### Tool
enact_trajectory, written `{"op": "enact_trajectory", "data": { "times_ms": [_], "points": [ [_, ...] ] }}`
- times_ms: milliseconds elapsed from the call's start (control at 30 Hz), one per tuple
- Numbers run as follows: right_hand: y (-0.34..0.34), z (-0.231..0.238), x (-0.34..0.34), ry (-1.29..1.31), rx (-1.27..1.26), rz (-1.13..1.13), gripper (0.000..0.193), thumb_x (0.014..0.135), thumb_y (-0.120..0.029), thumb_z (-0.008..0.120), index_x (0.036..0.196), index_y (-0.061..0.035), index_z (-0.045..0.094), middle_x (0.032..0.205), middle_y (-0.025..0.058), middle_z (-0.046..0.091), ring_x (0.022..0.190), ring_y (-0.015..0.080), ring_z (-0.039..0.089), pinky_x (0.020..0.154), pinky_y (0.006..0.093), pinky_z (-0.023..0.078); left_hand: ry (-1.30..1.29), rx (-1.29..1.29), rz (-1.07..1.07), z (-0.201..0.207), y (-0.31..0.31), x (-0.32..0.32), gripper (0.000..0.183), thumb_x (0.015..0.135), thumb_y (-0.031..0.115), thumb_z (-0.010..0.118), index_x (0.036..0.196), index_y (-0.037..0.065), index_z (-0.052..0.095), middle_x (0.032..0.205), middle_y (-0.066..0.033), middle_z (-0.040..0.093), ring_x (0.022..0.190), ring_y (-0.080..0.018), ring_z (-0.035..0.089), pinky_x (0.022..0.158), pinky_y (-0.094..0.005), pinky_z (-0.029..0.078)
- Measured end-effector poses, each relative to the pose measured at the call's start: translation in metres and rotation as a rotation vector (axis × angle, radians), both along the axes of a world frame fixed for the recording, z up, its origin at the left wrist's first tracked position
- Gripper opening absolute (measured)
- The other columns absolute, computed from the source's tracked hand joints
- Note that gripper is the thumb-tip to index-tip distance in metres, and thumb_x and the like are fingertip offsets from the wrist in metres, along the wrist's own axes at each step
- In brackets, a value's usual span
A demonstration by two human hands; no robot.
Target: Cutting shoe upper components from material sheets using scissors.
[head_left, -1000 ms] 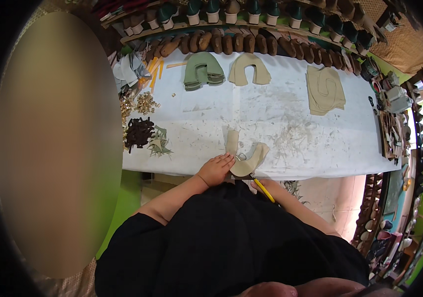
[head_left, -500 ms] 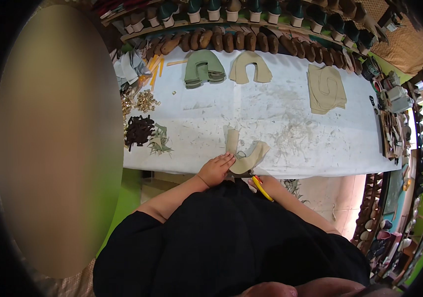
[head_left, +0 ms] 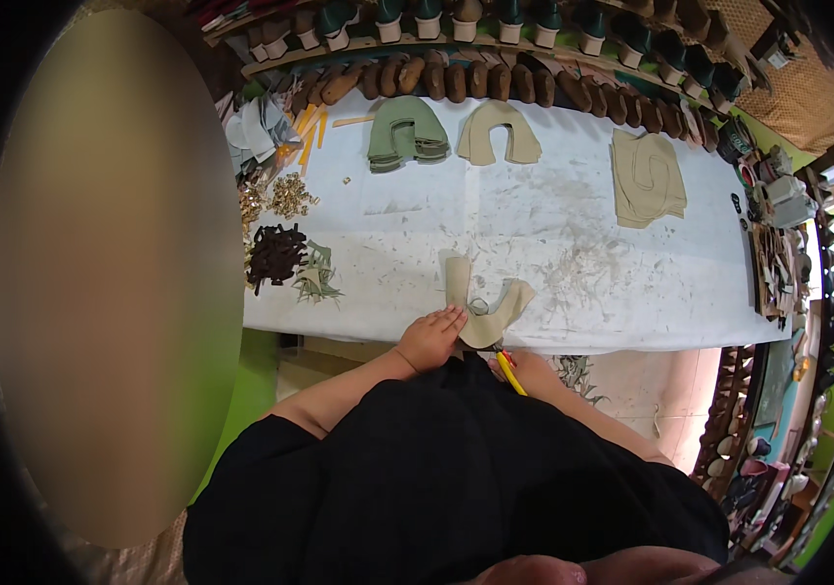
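Two bare hands work at the near edge of a long table [head_left: 553, 224] covered in white, scuffed sheeting. The left hand [head_left: 429, 338] lies flat, fingers spread, pressing on a beige U-shaped cut piece [head_left: 483, 307] that rests at the table's front edge. The right hand [head_left: 526, 369], just below the edge, is closed around a yellow-handled tool [head_left: 508, 372] whose tip meets the piece. Farther back lie a stack of green U-shaped pieces [head_left: 405, 132], a beige stack [head_left: 499, 134] beside it, and flat beige sheets [head_left: 647, 177] to the right. Dark scraps [head_left: 274, 255] and small brass fittings [head_left: 290, 197] sit at the left end. Rows of shoe lasts [head_left: 495, 78] line shelves behind the table, and shelving curves down the right side.
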State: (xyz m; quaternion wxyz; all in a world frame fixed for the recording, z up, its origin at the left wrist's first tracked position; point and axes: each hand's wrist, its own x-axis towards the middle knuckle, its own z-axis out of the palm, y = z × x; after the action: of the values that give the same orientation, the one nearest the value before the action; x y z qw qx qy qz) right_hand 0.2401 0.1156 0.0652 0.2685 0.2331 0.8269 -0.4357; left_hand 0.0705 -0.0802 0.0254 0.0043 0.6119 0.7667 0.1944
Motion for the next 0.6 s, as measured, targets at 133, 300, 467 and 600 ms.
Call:
{"op": "enact_trajectory", "data": {
  "times_ms": [133,300,467,600],
  "points": [
    [0.001,-0.005,0.002,-0.009,-0.071,-0.008,0.063,0.093,-0.062,0.052,0.087,-0.0010,0.066,0.079,0.0224,0.065,0.077,0.0372,0.061,0.072,0.0451,0.048,0.088,-0.023,0.044,0.002,0.006,0.007,0.051,0.076,0.016,0.065,0.125,0.002,0.062,0.120,-0.0122,0.067,0.106,-0.0251,0.067,0.089,-0.0360,0.054],
    [0.005,-0.014,0.004,0.028,-0.097,-0.024,0.061,0.095,-0.059,0.053,0.077,-0.0018,0.062,0.067,0.0154,0.060,0.063,0.0253,0.055,0.065,0.0392,0.045,0.109,-0.006,0.057,0.003,0.007,0.008,0.050,0.075,0.016,0.065,0.123,0.003,0.064,0.119,-0.0120,0.068,0.103,-0.0241,0.068,0.086,-0.0352,0.055],
    [0.007,0.007,-0.007,-0.071,-0.075,0.000,0.065,0.089,-0.065,0.054,0.098,-0.0017,0.070,0.091,0.0273,0.068,0.092,0.0448,0.065,0.081,0.0480,0.050,0.074,-0.044,0.029,0.006,0.006,0.007,0.047,0.079,0.018,0.064,0.123,0.000,0.063,0.121,-0.0150,0.067,0.106,-0.0267,0.068,0.090,-0.0370,0.054],
    [0.004,0.018,-0.011,-0.082,-0.048,0.005,0.065,0.089,-0.064,0.056,0.097,-0.0017,0.070,0.090,0.0275,0.068,0.091,0.0448,0.065,0.081,0.0487,0.050,0.069,-0.043,0.030,0.002,0.004,0.007,0.049,0.078,0.019,0.064,0.124,0.000,0.062,0.122,-0.0151,0.067,0.107,-0.0269,0.067,0.091,-0.0374,0.054]
  ]
}}
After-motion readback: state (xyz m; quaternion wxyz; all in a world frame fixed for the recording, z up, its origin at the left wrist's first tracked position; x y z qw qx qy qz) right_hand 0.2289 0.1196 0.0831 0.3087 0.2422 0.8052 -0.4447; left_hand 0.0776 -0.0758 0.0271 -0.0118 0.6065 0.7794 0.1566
